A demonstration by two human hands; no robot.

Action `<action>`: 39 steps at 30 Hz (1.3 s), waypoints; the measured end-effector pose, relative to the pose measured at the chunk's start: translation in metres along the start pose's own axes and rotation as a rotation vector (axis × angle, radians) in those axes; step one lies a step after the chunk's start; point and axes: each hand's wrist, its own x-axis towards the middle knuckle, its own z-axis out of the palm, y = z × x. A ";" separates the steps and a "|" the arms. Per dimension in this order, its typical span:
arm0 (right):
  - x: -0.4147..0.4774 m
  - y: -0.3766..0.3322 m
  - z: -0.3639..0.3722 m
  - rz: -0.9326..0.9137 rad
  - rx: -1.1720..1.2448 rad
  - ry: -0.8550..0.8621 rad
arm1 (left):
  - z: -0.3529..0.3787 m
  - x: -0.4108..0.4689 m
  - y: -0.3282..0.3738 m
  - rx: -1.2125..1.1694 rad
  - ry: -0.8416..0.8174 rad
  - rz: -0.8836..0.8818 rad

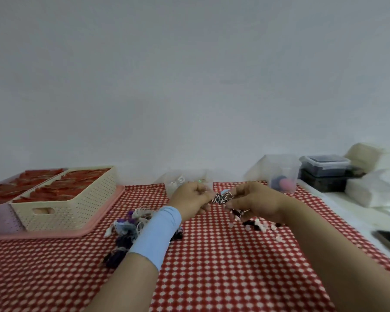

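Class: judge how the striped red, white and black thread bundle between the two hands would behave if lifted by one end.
Probably floppy: the striped thread bundle is thin twisted strands, bent between the left hand and right hand. Likely very light, since fingertips alone carry it. Loose loops may well unravel or snag.

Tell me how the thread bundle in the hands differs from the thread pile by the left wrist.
The thread bundle is striped dark and white; the thread pile mixes purple, white and grey. The bundle is pinched between the left hand and right hand, off the cloth; the pile lies loose on the checked cloth. Both are tangled thread.
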 end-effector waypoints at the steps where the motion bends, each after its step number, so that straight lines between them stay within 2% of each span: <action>1: -0.003 0.002 -0.003 0.012 -0.067 0.013 | 0.006 0.000 -0.003 0.049 -0.001 0.016; 6: -0.011 0.006 -0.001 0.081 -0.355 0.048 | 0.020 -0.004 -0.018 0.436 -0.061 0.045; 9: -0.011 0.011 -0.002 0.071 -0.344 0.079 | 0.020 -0.005 -0.025 0.509 -0.044 -0.014; 11: -0.008 0.019 -0.006 0.027 -0.350 0.169 | 0.019 -0.005 -0.030 0.580 -0.048 -0.065; 13: -0.004 0.027 -0.010 -0.018 -0.458 0.282 | 0.018 -0.004 -0.034 0.618 -0.055 -0.095; 15: -0.002 0.034 -0.010 -0.014 -0.573 0.324 | 0.018 -0.004 -0.035 0.654 -0.042 -0.090; 17: 0.000 0.038 -0.009 0.029 -0.640 0.296 | 0.018 -0.004 -0.032 0.703 0.014 -0.027; 21: 0.003 0.038 -0.008 0.080 -0.732 0.250 | 0.028 -0.003 -0.024 0.722 0.103 0.246; 23: 0.003 0.037 -0.006 0.090 -0.789 0.232 | 0.037 -0.001 -0.022 0.760 0.047 0.339; 27: 0.004 0.039 -0.003 0.082 -0.892 0.227 | 0.051 0.002 -0.027 0.851 -0.103 0.331; 33: -0.001 0.039 -0.004 -0.009 -0.829 0.285 | 0.053 0.000 -0.032 0.749 -0.077 0.321; 36: -0.002 0.040 -0.003 -0.068 -0.697 0.364 | 0.051 -0.006 -0.032 0.671 -0.067 0.300; 39: -0.003 0.038 0.004 -0.088 -0.464 0.387 | 0.046 -0.009 -0.033 0.460 -0.015 0.253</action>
